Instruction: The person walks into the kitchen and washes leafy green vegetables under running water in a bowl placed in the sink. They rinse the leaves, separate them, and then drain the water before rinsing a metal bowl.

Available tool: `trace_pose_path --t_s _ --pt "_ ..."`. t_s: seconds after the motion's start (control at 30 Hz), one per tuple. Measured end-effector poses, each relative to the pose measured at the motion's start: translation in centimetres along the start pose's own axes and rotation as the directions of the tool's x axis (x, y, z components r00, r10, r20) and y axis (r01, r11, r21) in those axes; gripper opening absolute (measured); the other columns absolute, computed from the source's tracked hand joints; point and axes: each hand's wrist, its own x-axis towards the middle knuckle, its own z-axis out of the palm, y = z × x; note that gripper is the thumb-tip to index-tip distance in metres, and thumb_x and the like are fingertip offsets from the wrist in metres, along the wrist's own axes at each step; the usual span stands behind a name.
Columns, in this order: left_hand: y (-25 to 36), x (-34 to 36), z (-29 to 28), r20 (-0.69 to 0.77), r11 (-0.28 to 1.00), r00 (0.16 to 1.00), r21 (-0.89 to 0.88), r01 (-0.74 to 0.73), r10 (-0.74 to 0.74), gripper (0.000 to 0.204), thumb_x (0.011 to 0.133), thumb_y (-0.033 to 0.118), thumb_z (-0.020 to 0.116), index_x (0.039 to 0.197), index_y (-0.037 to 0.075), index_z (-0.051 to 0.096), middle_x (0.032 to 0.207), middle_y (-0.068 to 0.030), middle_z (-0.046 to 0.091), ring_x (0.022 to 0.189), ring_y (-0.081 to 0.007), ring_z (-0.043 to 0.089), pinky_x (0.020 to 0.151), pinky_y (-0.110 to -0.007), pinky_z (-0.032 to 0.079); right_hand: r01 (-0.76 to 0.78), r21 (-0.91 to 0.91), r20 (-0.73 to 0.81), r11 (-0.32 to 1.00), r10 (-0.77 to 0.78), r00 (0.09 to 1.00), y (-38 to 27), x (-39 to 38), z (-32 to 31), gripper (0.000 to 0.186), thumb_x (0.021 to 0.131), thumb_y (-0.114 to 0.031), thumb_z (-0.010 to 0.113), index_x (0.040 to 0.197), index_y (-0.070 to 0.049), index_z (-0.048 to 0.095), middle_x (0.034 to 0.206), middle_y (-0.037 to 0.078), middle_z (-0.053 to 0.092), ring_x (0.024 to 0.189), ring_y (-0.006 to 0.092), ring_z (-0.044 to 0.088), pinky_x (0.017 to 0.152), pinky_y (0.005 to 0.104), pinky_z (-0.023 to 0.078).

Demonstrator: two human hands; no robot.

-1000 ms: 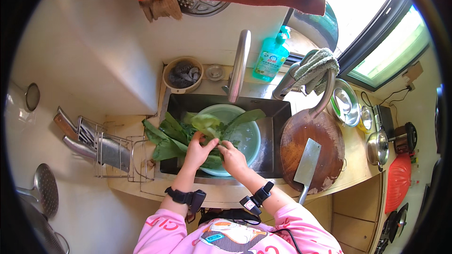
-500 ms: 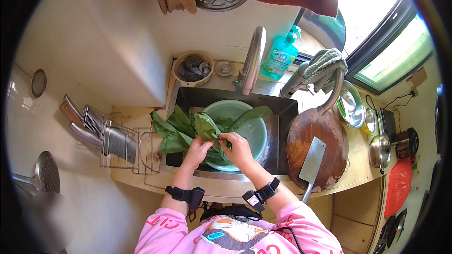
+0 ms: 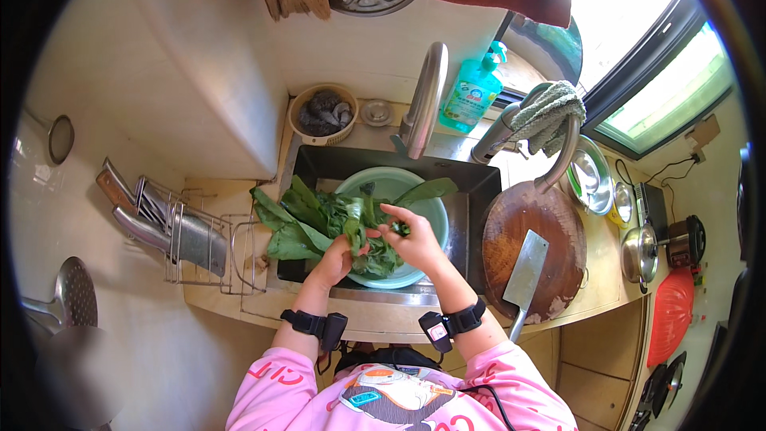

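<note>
Leafy greens (image 3: 299, 219) with broad dark leaves lie across the left part of the sink and over a pale green basin (image 3: 435, 215). My left hand (image 3: 339, 259) is closed around part of the greens above the basin's near left side. Close beside it on the right, my right hand (image 3: 415, 241) is curled over the basin, with a dark green leaf piece (image 3: 400, 228) showing between its fingers. One long leaf (image 3: 428, 190) reaches over the basin's far right rim. Torn-looking leaves lie in the basin below my hands, which partly hide them.
The dark sink (image 3: 471, 191) surrounds the basin, below a curved faucet (image 3: 428, 96). To the right a cleaver (image 3: 527, 271) rests on a round wooden chopping board (image 3: 499, 227). A wire rack (image 3: 179, 243) with knives stands left. A soap bottle (image 3: 471, 96) stands behind.
My right hand has moved slightly right and away from my left, and a leaf piece now shows in its fingers. The upright leaf between my hands has been pulled apart or shifted.
</note>
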Motion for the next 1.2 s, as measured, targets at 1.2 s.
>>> trace_pose_path --t_s 1.2 --pt "2.3 1.7 0.2 -0.475 0.923 0.819 0.35 -0.16 0.322 0.024 0.083 0.025 0.067 0.087 0.006 0.053 0.075 0.0012 0.052 0.061 -0.0086 0.045 0.056 -0.025 0.037 0.118 -0.094 0.219 0.989 -0.095 0.971 7.0 0.8 2.6 0.018 0.07 -0.011 0.069 0.086 -0.005 0.069 0.099 0.016 0.063 0.092 0.0275 0.061 0.082 0.0336 0.047"
